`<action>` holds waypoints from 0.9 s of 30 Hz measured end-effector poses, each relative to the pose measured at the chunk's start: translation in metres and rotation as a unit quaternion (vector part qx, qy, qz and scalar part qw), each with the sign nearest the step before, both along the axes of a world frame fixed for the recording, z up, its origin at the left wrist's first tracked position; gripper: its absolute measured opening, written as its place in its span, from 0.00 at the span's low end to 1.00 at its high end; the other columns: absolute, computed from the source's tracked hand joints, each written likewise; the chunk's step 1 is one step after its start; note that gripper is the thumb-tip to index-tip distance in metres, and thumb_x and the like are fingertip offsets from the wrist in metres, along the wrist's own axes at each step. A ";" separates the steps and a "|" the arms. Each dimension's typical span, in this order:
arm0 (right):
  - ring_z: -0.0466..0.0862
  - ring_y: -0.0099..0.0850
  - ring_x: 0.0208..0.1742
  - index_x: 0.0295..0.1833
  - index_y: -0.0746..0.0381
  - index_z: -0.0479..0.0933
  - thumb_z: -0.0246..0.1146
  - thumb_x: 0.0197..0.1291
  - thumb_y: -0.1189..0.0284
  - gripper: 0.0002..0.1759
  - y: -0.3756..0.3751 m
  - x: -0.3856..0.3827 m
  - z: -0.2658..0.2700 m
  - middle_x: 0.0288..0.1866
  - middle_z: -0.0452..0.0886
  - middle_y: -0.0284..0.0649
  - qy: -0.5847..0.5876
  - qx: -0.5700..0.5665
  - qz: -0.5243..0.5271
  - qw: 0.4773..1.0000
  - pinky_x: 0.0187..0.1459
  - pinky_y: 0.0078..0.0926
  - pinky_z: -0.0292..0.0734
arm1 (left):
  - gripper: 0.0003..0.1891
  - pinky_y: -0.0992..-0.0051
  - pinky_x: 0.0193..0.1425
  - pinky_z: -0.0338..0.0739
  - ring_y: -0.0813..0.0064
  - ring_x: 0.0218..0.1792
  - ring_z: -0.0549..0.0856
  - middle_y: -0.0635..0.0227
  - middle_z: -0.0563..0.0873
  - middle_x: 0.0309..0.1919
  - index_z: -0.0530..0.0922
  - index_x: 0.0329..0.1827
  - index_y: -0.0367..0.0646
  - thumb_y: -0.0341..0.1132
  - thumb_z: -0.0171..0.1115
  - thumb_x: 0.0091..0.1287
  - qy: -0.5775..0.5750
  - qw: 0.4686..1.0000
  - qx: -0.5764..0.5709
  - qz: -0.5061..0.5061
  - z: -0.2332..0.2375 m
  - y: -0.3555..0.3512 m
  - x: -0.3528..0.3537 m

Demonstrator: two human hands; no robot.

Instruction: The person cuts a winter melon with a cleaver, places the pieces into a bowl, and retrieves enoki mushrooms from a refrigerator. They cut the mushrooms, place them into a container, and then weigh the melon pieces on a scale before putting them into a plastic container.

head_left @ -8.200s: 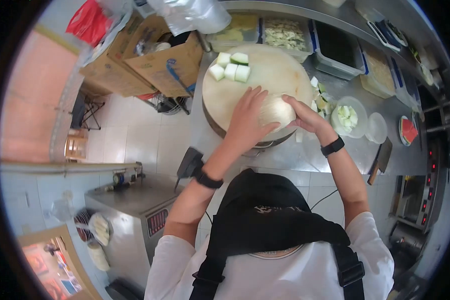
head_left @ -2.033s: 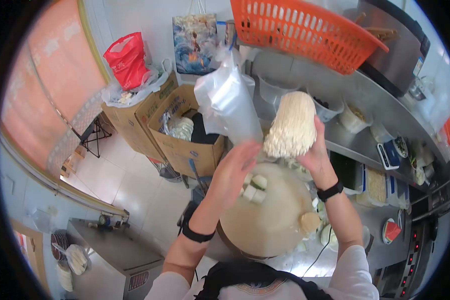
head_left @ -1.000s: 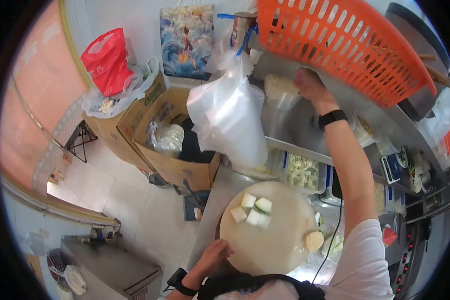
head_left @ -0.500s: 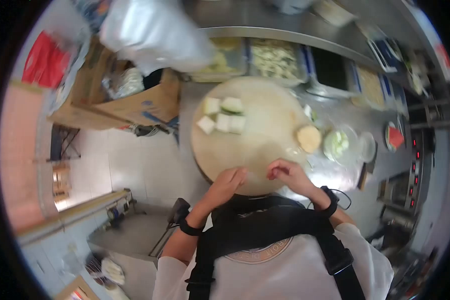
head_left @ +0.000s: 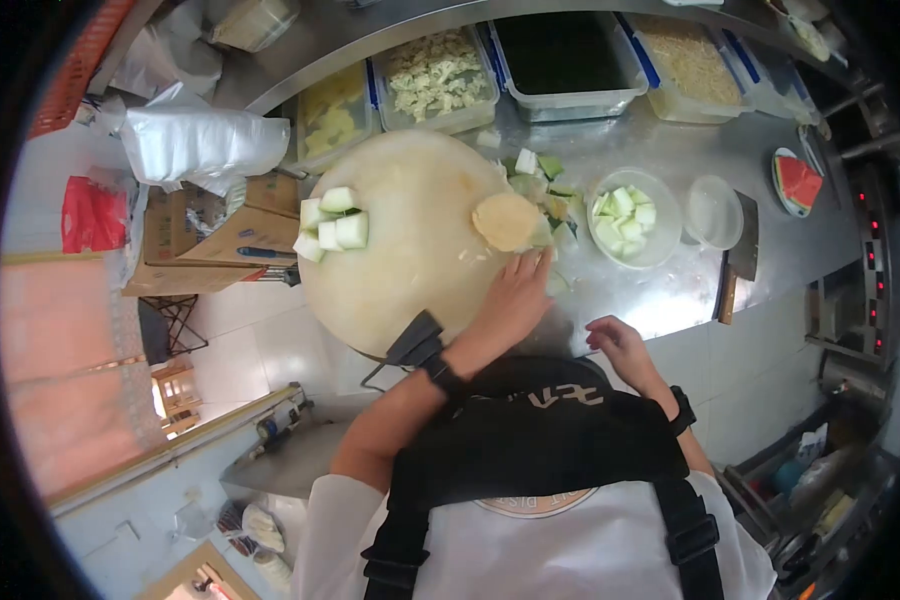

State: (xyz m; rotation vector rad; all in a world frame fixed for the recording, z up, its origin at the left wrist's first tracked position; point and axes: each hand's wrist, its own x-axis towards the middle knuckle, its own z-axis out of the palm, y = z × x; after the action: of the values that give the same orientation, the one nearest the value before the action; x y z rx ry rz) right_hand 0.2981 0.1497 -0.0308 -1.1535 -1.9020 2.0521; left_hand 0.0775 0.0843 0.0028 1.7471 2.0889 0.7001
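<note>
My left hand [head_left: 517, 294] reaches over the right edge of the round chopping board [head_left: 410, 290], palm down with fingers stretched out. Its fingertips are right at a round beige piece [head_left: 507, 222] on the rim and a heap of green and white vegetable scraps [head_left: 547, 178] beside the board. Several pale chunks with some green rind [head_left: 342, 230], like winter melon, sit on the board's left side. My right hand [head_left: 622, 350] hovers near the counter's front edge, fingers loosely bent and apart, holding nothing.
Right of the board stand a bowl of cut pale-green chunks [head_left: 625, 225], a clear empty-looking tub [head_left: 713, 212] and a cleaver [head_left: 740, 255]. Watermelon on a plate [head_left: 798, 184] lies farther right. Food containers [head_left: 570, 55] line the back; a cardboard box [head_left: 210, 235] is at left.
The view has turned to the right. My left hand has moved from the board's front to its right edge, beside the beige piece. My right hand has moved away from the board.
</note>
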 end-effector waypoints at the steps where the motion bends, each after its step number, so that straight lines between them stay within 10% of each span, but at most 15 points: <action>1: 0.80 0.24 0.37 0.47 0.67 0.74 0.52 0.63 0.81 0.09 0.007 0.004 0.001 0.35 0.80 0.38 -0.037 0.032 -0.003 0.999 0.43 0.22 0.76 | 0.16 0.63 0.53 0.71 0.58 0.51 0.76 0.61 0.77 0.49 0.77 0.51 0.43 0.36 0.61 0.60 0.073 0.997 0.021 0.003 -0.006 0.009 0.002; 5: 0.79 0.23 0.35 0.45 0.65 0.75 0.53 0.63 0.81 0.08 0.036 0.015 -0.010 0.33 0.79 0.36 0.022 0.061 -0.046 0.997 0.40 0.20 0.74 | 0.20 0.61 0.58 0.67 0.58 0.53 0.74 0.60 0.77 0.52 0.76 0.54 0.43 0.36 0.64 0.58 0.074 0.997 0.014 -0.027 -0.013 0.007 -0.004; 9: 0.72 0.19 0.30 0.43 0.63 0.76 0.52 0.64 0.80 0.08 0.077 0.041 -0.019 0.29 0.72 0.31 0.067 0.119 -0.164 0.977 0.35 0.16 0.71 | 0.25 0.60 0.67 0.60 0.54 0.66 0.66 0.50 0.70 0.63 0.72 0.61 0.39 0.34 0.61 0.59 0.100 0.968 0.093 0.208 -0.004 -0.044 -0.027; 14: 0.70 0.16 0.30 0.42 0.63 0.76 0.50 0.67 0.77 0.08 0.125 0.070 -0.024 0.28 0.71 0.29 0.045 0.123 -0.171 0.977 0.33 0.13 0.69 | 0.38 0.55 0.73 0.47 0.48 0.73 0.50 0.43 0.50 0.71 0.48 0.72 0.30 0.44 0.53 0.66 0.171 0.888 -0.112 0.411 -0.031 -0.120 -0.042; 27: 0.71 0.17 0.32 0.42 0.64 0.75 0.50 0.66 0.77 0.07 0.141 0.051 -0.011 0.30 0.71 0.29 0.059 0.095 -0.084 0.990 0.35 0.15 0.70 | 0.38 0.58 0.75 0.42 0.49 0.73 0.47 0.39 0.47 0.72 0.46 0.70 0.24 0.48 0.46 0.70 0.084 0.907 -0.037 0.411 -0.043 0.049 -0.008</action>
State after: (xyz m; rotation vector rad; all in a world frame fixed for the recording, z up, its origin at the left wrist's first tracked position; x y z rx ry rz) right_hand 0.3496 0.2908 -0.0420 -1.0825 -1.8292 1.7689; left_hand 0.0691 0.1333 -0.0398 0.8396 2.9343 0.6612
